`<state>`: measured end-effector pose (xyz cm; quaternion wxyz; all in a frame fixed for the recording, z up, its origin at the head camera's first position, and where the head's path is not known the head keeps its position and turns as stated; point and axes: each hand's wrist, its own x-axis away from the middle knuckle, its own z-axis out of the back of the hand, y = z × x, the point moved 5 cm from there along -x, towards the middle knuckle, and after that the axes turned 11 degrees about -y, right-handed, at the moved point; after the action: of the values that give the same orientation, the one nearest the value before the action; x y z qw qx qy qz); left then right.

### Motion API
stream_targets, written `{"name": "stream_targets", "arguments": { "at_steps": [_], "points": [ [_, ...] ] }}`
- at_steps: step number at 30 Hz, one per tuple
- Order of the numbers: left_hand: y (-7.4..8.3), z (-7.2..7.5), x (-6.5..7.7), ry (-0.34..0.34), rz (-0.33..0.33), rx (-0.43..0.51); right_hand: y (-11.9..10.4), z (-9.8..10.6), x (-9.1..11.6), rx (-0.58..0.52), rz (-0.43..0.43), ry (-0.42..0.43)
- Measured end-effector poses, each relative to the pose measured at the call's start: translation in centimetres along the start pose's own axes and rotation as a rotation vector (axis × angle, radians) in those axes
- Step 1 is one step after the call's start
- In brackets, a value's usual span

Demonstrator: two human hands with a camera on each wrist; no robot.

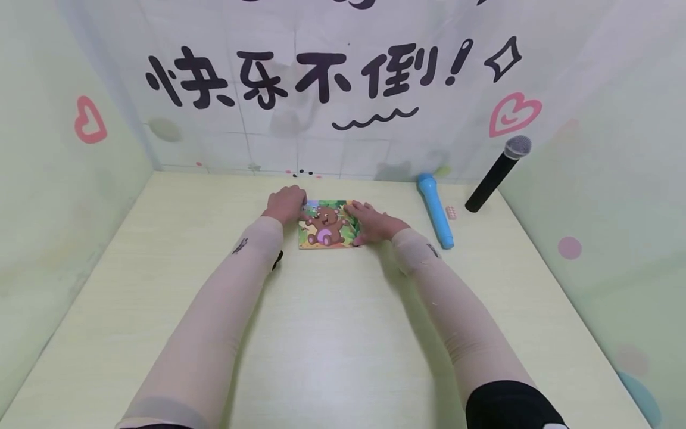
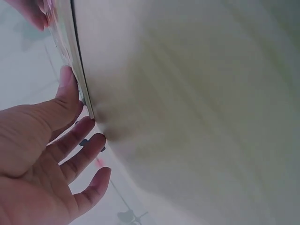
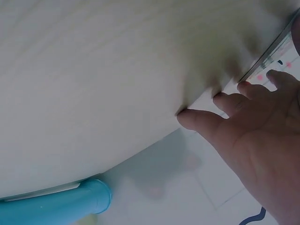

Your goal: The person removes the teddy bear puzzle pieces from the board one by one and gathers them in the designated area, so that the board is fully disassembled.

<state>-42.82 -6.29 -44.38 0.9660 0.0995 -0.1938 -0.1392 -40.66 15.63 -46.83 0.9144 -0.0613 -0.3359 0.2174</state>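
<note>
A flat picture board [image 1: 325, 229] with a cartoon bear on a colourful ground lies face up on the table. My left hand [image 1: 286, 204] is at its upper left edge. In the left wrist view the thumb [image 2: 68, 79] lies against the board's thin side [image 2: 77, 51], the index finger is partly hidden behind it, and the other fingers are spread below. My right hand [image 1: 375, 223] rests over the right edge with fingers extended. The right wrist view shows the fingers [image 3: 201, 121] spread, some tips on the table and others by the board's edge [image 3: 269, 54].
To the right lies a blue microphone-shaped toy [image 1: 436, 211], with a small pink item [image 1: 451, 213] beside it. A black microphone [image 1: 495, 176] with a silver mesh head stands near the right wall. A white printed sheet [image 1: 321, 143] hangs behind the table [image 1: 332, 333].
</note>
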Motion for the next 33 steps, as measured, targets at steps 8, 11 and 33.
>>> {"name": "stream_targets", "arguments": {
  "at_steps": [8, 11, 33],
  "points": [
    [0.4, 0.2, -0.3, 0.002, -0.007, 0.027, -0.7, 0.4, 0.8, 0.01, -0.002, -0.016],
    [0.5, 0.1, -0.3, 0.007, -0.007, 0.029, -0.8, 0.4, 1.0, 0.008, 0.003, -0.018],
    [0.4, 0.0, 0.0, 0.023, -0.037, 0.06, -1.7, 0.4, 0.5, -0.015, -0.062, -0.075]
  ]
}}
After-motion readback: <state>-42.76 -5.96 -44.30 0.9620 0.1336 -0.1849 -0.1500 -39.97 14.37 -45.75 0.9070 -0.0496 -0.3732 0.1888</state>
